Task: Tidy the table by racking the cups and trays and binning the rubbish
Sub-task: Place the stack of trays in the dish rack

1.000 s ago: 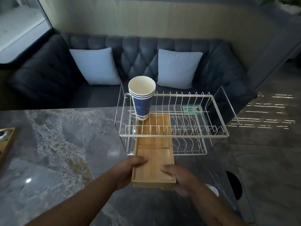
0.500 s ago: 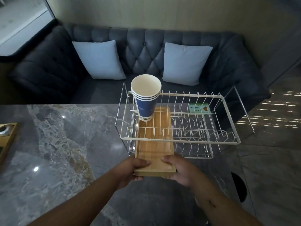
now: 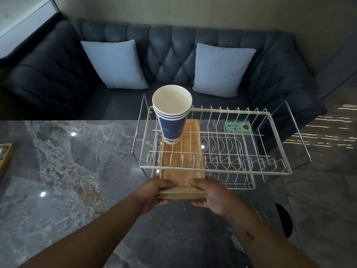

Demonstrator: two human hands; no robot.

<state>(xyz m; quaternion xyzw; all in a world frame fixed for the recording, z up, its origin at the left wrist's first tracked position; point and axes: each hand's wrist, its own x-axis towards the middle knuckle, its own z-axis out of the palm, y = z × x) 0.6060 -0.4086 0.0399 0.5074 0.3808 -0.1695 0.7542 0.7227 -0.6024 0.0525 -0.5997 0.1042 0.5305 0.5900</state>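
A long wooden tray [image 3: 181, 171] lies lengthwise inside the white wire dish rack [image 3: 251, 172], with its near end sticking out past the rack's front rail. My left hand [image 3: 154, 192] grips the tray's near left corner. My right hand [image 3: 210, 192] grips its near right corner. A stack of blue paper cups [image 3: 172, 117] with white insides stands upright in the rack's back left corner, at the tray's far end.
The rack stands at the right end of a grey marble table [image 3: 67, 171]. Another wooden tray [image 3: 4, 161] peeks in at the left edge. A green card [image 3: 239, 127] lies behind the rack. A dark sofa [image 3: 170, 55] with two pale cushions lies beyond.
Both hands have pushed the wooden tray further into the rack, so less of it sticks out at the front. The cups have not moved.
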